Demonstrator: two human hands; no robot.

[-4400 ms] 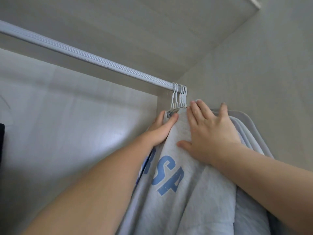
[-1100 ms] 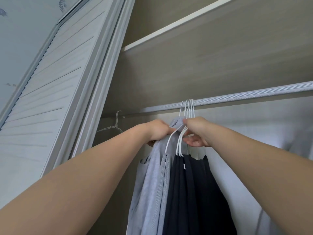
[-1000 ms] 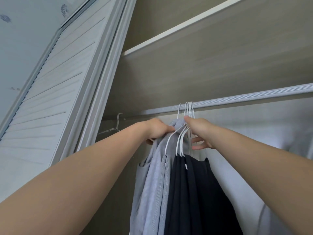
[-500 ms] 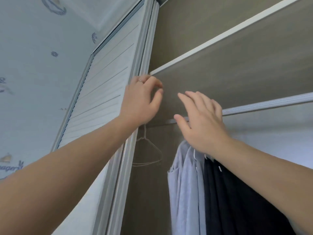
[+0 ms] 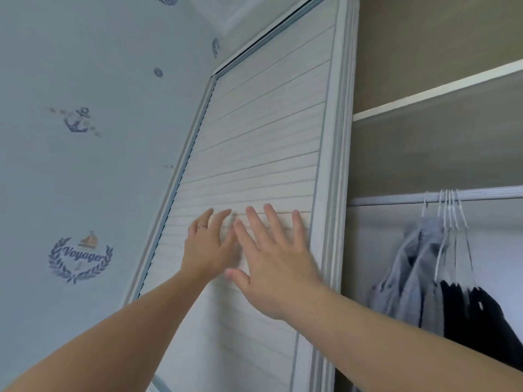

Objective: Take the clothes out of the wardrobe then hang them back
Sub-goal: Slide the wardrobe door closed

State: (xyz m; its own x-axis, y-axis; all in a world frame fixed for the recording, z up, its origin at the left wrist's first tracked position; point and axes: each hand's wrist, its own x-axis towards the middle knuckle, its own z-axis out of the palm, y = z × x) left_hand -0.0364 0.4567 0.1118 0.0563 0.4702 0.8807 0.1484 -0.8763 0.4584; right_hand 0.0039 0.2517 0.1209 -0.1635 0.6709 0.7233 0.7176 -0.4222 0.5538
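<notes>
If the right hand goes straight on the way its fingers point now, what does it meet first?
Most likely the slatted door: the right hand, fingers spread, points up at it. It may touch it already; depth is unclear.

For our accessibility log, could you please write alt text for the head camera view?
A person's left hand and right hand are raised, open with fingers spread, in front of a white slatted wardrobe door. To its right, grey garments and black garments hang on white wire hangers from a rail.
</notes>
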